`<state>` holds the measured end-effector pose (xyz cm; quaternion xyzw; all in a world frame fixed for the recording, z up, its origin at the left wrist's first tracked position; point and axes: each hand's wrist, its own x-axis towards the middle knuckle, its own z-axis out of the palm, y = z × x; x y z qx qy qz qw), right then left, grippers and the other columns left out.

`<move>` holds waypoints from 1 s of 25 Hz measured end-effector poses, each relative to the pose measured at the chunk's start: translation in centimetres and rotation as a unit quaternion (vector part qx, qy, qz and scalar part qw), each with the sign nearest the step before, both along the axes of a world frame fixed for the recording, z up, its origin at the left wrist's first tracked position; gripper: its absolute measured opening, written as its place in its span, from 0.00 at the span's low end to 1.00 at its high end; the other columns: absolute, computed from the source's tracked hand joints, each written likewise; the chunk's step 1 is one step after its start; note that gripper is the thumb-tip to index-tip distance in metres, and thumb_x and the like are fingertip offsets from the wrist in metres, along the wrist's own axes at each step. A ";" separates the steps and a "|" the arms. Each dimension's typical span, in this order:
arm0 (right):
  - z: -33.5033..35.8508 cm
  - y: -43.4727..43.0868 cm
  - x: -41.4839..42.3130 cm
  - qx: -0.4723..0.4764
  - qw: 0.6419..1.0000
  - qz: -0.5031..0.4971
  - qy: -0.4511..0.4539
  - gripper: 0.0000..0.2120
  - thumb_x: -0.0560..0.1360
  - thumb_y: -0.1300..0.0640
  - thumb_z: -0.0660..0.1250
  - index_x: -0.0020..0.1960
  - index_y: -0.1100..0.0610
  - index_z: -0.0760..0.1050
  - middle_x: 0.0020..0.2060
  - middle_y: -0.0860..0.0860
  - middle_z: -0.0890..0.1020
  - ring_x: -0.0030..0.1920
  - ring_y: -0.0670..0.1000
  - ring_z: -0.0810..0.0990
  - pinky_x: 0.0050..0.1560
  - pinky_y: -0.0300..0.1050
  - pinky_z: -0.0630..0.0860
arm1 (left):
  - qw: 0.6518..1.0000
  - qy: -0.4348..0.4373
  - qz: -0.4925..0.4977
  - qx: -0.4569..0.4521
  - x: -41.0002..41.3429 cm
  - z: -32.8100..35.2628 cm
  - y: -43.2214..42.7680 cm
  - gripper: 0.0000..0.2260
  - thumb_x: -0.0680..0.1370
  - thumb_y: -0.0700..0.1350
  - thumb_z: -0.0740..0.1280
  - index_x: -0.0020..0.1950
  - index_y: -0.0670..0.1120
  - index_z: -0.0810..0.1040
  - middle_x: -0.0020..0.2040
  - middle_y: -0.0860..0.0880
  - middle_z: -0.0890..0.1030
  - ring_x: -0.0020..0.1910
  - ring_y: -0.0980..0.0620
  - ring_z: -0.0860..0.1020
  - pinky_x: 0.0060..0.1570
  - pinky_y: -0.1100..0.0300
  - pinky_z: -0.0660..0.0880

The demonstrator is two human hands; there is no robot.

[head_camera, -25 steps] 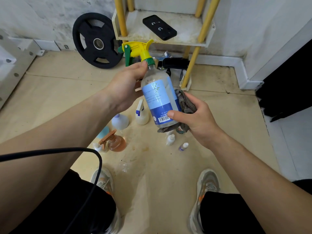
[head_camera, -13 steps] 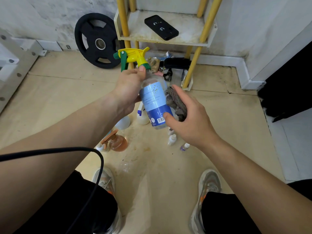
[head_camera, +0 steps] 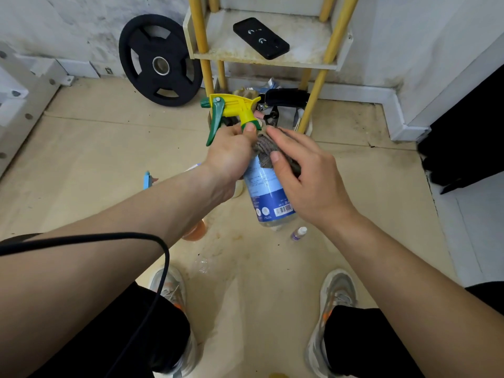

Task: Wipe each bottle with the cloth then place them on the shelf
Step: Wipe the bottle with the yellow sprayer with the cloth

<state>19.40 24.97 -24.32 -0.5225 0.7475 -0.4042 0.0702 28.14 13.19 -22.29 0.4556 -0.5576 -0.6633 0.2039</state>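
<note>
My left hand [head_camera: 230, 156] grips the neck of a clear spray bottle [head_camera: 268, 195] that has a blue label and a yellow-and-green trigger head [head_camera: 231, 109]. The bottle hangs tilted above the floor. My right hand [head_camera: 305, 175] holds a grey cloth [head_camera: 264, 151] wrapped against the bottle's upper body, just under the neck. The shelf [head_camera: 272, 54] with yellow posts stands ahead against the wall, a black phone [head_camera: 260, 38] lying on it. Other bottles stand on the floor below my arms: a small purple-labelled one [head_camera: 298, 233] and an orange one [head_camera: 196, 231], mostly hidden.
A black weight plate [head_camera: 159, 61] leans on the wall left of the shelf. Clutter, including a black object [head_camera: 286, 97], lies under the shelf. A black cable [head_camera: 109, 236] crosses my left forearm. My two shoes [head_camera: 336, 291] are at the bottom. A blue item [head_camera: 147, 180] sits on the floor at left.
My right hand slid the cloth from the bottle's lower body up to just under the neck. The bottle tilted, its trigger head swinging left, and it was lifted toward the shelf.
</note>
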 end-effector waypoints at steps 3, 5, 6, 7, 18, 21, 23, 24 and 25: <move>-0.6 0.9 0.7 0.009 0.999 0.031 0.032 0.19 0.81 0.58 0.63 0.72 0.56 0.74 0.71 0.56 0.75 0.69 0.53 0.75 0.69 0.45 0.72 | 0.998 -0.021 0.059 0.011 -0.1 0.3 -1.4 0.13 0.85 0.48 0.60 0.53 0.41 0.79 0.43 0.45 0.82 0.40 0.48 0.81 0.42 0.54 0.81; -1.4 1.6 1.4 0.018 0.996 0.057 0.067 0.19 0.80 0.57 0.63 0.70 0.56 0.76 0.72 0.58 0.74 0.68 0.55 0.77 0.68 0.48 0.73 | 0.994 -0.045 0.098 0.001 0.2 0.5 -2.8 0.13 0.85 0.49 0.60 0.53 0.41 0.78 0.43 0.46 0.81 0.39 0.49 0.80 0.36 0.60 0.79; -1.8 1.9 1.7 0.018 0.994 0.065 0.089 0.19 0.79 0.57 0.63 0.69 0.56 0.77 0.71 0.59 0.74 0.67 0.57 0.78 0.67 0.50 0.74 | 0.993 -0.054 0.106 -0.006 0.3 0.6 -3.3 0.12 0.85 0.49 0.60 0.52 0.42 0.77 0.43 0.46 0.81 0.39 0.50 0.79 0.35 0.61 0.77; -2.0 2.0 1.9 0.015 0.992 0.069 0.109 0.19 0.79 0.57 0.63 0.68 0.57 0.78 0.71 0.60 0.74 0.66 0.58 0.78 0.66 0.52 0.75 | 0.992 -0.062 0.106 -0.012 0.3 0.5 -3.5 0.13 0.85 0.49 0.60 0.53 0.42 0.78 0.44 0.45 0.81 0.39 0.50 0.78 0.36 0.61 0.76; -0.2 0.5 0.7 0.005 0.996 -0.050 -0.067 0.17 0.81 0.58 0.66 0.69 0.54 0.77 0.62 0.49 0.82 0.61 0.45 0.79 0.62 0.31 0.71 | 0.997 -0.047 0.065 0.002 0.0 -0.2 -1.0 0.13 0.85 0.49 0.61 0.54 0.41 0.79 0.47 0.43 0.83 0.44 0.46 0.82 0.45 0.51 0.82; -0.9 1.6 0.9 0.049 0.985 -0.069 -0.151 0.18 0.81 0.55 0.65 0.70 0.48 0.76 0.57 0.45 0.84 0.55 0.42 0.81 0.58 0.42 0.78 | 0.994 -0.056 0.097 0.007 0.3 -0.1 -2.4 0.15 0.84 0.51 0.61 0.58 0.41 0.78 0.53 0.42 0.84 0.51 0.43 0.83 0.53 0.43 0.81; -1.2 2.0 1.1 0.070 0.975 -0.060 -0.200 0.21 0.78 0.51 0.69 0.71 0.44 0.75 0.55 0.44 0.83 0.52 0.44 0.83 0.54 0.47 0.81 | 0.993 -0.059 0.105 0.007 0.4 -0.1 -2.6 0.15 0.84 0.51 0.62 0.59 0.40 0.78 0.50 0.44 0.82 0.47 0.46 0.82 0.53 0.43 0.81; -1.3 2.1 1.2 0.081 0.975 -0.052 -0.202 0.25 0.75 0.49 0.72 0.72 0.44 0.74 0.56 0.44 0.81 0.53 0.43 0.82 0.55 0.44 0.80 | 0.993 -0.055 0.108 0.010 0.3 -0.1 -2.6 0.15 0.84 0.51 0.62 0.58 0.40 0.78 0.47 0.45 0.82 0.44 0.48 0.80 0.51 0.45 0.81; -1.3 2.2 1.2 0.092 0.978 -0.045 -0.184 0.31 0.71 0.48 0.77 0.72 0.45 0.73 0.58 0.44 0.79 0.56 0.41 0.80 0.57 0.39 0.77 | 0.992 -0.050 0.111 0.016 0.2 -0.1 -2.4 0.14 0.84 0.50 0.62 0.58 0.40 0.78 0.45 0.46 0.81 0.41 0.50 0.79 0.49 0.47 0.81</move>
